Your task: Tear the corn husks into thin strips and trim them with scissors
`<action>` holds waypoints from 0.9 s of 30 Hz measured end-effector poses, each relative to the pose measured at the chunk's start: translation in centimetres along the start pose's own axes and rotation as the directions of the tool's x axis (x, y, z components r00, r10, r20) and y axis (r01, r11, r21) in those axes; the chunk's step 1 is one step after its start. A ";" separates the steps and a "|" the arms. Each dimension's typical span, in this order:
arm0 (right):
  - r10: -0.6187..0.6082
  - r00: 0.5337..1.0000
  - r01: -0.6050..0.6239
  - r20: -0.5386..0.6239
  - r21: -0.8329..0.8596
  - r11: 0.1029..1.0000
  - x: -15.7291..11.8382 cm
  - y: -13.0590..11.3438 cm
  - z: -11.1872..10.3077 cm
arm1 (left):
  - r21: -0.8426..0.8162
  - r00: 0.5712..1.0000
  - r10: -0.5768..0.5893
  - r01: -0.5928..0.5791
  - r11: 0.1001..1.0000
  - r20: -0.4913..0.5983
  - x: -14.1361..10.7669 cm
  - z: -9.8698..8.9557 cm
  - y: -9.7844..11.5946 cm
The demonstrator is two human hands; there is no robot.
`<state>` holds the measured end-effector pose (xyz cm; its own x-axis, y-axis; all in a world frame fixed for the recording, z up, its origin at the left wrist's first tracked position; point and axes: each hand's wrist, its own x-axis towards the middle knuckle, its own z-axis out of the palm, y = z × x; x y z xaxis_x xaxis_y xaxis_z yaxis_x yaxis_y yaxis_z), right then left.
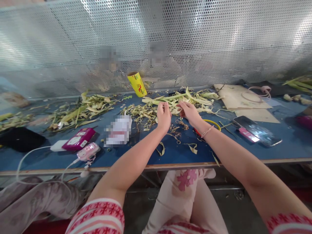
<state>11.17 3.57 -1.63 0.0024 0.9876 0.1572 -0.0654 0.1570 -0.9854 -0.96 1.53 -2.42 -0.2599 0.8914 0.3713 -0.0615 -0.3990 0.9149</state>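
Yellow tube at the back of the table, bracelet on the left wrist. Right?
One error: the bracelet is on the right wrist, as the head view shows. The yellow tube is at the back of the table, as you said.

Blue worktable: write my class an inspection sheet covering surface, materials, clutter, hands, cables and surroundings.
Surface: blue tabletop, littered with pale plant scraps.
Materials: pale green leafy plant strips, heaped centrally.
Clutter: yellow cylindrical tube, tilted; dark rectangular phone, right side; magenta boxy device, left side.
Hands: left hand and right hand at the heap; grip unclear.
Cables: thin white cable, dipping below front edge; pale pink cable, partly on beige cardboard.
Surroundings: grey perforated metal panel behind.
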 end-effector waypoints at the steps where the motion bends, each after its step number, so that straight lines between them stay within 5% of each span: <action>1: 0.043 0.999 -0.043 0.021 0.003 0.999 0.0 0.1 0.0 | -0.004 1.000 -0.002 0.002 1.000 -0.003 0.0 0.0 0.0; 6: 0.057 0.988 -0.053 0.143 -0.035 0.998 -0.2 0.3 0.2 | 0.016 1.000 0.008 -0.008 1.000 0.024 0.1 -0.1 -0.1; 12: -0.073 0.996 0.074 0.042 -0.040 0.996 -0.2 0.4 0.3 | 0.023 0.995 -0.008 0.005 1.000 0.101 -0.3 0.2 0.3; 20: -0.137 0.985 0.140 0.108 -0.018 0.990 -0.2 0.0 0.0 | -0.021 0.996 0.000 0.002 1.000 0.092 -0.5 0.4 0.7; 27: -0.241 0.968 0.240 0.075 0.013 0.971 -0.2 0.2 0.0 | -0.334 0.992 -0.104 0.123 0.935 0.073 0.0 0.9 -0.6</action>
<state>11.19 3.44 -1.80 -0.0569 0.9173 0.3941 -0.0755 0.3897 -0.9179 -0.03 2.02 -2.84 -0.1814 0.9414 0.2845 -0.4108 -0.3354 0.8478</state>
